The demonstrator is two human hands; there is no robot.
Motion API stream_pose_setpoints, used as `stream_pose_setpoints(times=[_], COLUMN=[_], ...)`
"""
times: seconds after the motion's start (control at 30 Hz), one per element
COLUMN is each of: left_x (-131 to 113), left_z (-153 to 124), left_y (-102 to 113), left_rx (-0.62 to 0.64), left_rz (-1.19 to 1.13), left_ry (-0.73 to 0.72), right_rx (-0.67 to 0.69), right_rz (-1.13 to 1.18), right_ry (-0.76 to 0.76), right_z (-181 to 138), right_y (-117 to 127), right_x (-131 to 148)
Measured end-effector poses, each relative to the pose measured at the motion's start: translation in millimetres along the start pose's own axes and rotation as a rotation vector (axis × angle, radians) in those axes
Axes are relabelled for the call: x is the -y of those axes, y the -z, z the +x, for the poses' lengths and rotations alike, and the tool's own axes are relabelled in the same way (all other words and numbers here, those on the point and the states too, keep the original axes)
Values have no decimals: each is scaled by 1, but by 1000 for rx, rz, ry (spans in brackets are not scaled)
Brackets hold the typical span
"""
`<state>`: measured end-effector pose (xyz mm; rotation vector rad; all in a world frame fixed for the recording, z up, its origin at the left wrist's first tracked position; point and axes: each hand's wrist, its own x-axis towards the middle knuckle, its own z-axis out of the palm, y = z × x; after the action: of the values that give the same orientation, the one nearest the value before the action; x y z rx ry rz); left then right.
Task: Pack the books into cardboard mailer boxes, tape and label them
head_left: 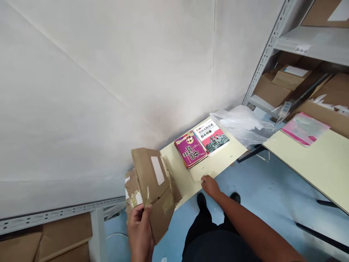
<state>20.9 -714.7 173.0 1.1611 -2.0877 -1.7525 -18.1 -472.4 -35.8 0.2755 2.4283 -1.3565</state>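
My left hand [140, 229] pinches the near edge of a worn brown cardboard box [160, 193], which has white labels and strips of clear tape. The box stands tilted over the left end of a small cream table [188, 185]. At the table's front edge is my right hand [210, 186], its fingers curled closed; whether anything is in them is hidden. Beyond it lie two stacks of books, apart from both hands. A purple book [192, 151] tops the left stack, and a white and pink book [211, 136] tops the right one.
Crumpled clear plastic [242, 122] spills over the table's far right corner. To the right, a second table [308, 160] holds a pink book [305, 127] and an open carton. Metal shelves [313, 42] with boxes stand behind it. More boxes [62, 236] sit on a shelf at lower left.
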Motion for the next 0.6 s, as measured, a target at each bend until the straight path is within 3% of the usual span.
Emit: stream_pose_setpoints(times=[0.17,0.4,0.5,0.6], left_x=[-19,-41,-43,-39], left_z=[-8,-6,4,18], left_y=[11,28,35,38], left_rx=[-180,-320,-308,-241], left_rz=[-65,-88,-100,-79], left_ry=[-79,-193,-163,-141], right_rx=[0,-79,-184,-347], right_rz=[189,539,686,790], right_ry=[73,64,10,-18], right_z=[25,26,29,36], right_y=[0,8,25,62], right_x=[27,59,66,65])
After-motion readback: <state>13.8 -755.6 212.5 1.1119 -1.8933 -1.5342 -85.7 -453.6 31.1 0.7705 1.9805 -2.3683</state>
